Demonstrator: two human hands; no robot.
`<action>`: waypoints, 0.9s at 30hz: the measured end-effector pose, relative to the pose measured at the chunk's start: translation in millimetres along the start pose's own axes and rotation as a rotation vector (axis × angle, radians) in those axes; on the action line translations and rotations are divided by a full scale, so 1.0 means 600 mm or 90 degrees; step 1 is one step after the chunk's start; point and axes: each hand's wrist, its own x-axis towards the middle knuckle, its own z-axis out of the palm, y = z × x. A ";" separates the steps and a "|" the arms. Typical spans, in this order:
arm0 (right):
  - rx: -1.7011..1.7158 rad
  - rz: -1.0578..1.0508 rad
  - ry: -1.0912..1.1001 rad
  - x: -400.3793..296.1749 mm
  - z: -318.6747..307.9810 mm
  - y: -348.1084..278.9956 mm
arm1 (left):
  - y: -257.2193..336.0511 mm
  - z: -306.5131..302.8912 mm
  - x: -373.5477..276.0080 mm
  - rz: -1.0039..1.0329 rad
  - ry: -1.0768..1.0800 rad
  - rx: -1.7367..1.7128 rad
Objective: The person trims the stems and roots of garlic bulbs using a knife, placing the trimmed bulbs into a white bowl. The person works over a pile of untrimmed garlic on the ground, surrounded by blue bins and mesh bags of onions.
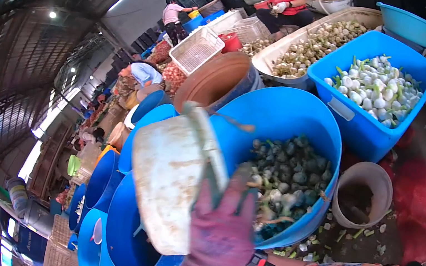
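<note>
My left hand point(222, 231), in a purple-and-dark glove, comes up from the bottom edge, its fingers against the raised edge of a stained white plastic pan or scoop point(167, 176); it is blurred. My right forearm, with a small device on the wrist, reaches in from the lower right; the right hand itself is hidden behind the left glove. Beyond the hands, a round blue tub point(285, 107) stands tilted in view, with garlic bulbs point(296, 168), some with stalks, in it. Farther right, a rectangular blue bin point(364, 137) holds cleaned white bulbs with green stems point(377, 84).
Round blue tubs point(132, 212) stand at the lower left. A brown-lined barrel point(213, 82) and a long trough of untrimmed bulbs point(320, 45) lie behind. A grey bucket point(363, 196), red netting point(415, 209) and trimmings are on the floor. Several people work farther off.
</note>
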 end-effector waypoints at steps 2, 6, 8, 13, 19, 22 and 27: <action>-0.055 -0.034 0.032 -0.011 -0.022 -0.030 | 0.000 -0.018 -0.017 -0.020 0.059 -0.036; -0.107 -0.013 -0.003 -0.004 0.025 0.028 | 0.016 -0.107 -0.144 -0.113 0.086 0.109; -0.180 -0.027 0.001 0.010 0.010 0.060 | 0.047 -0.139 -0.224 -0.215 0.106 0.049; -0.522 -0.129 0.013 0.027 -0.023 0.074 | 0.142 -0.233 -0.462 -0.530 0.252 0.024; -0.809 -0.116 -0.150 -0.028 -0.061 0.249 | 0.310 -0.312 -0.767 -0.959 0.492 -0.210; -0.975 -0.014 -0.230 -0.066 -0.155 0.354 | 0.374 -0.271 -0.880 -1.222 0.473 -0.297; -1.259 0.109 -0.465 -0.101 -0.264 0.441 | 0.359 -0.090 -0.990 -1.452 0.420 -0.594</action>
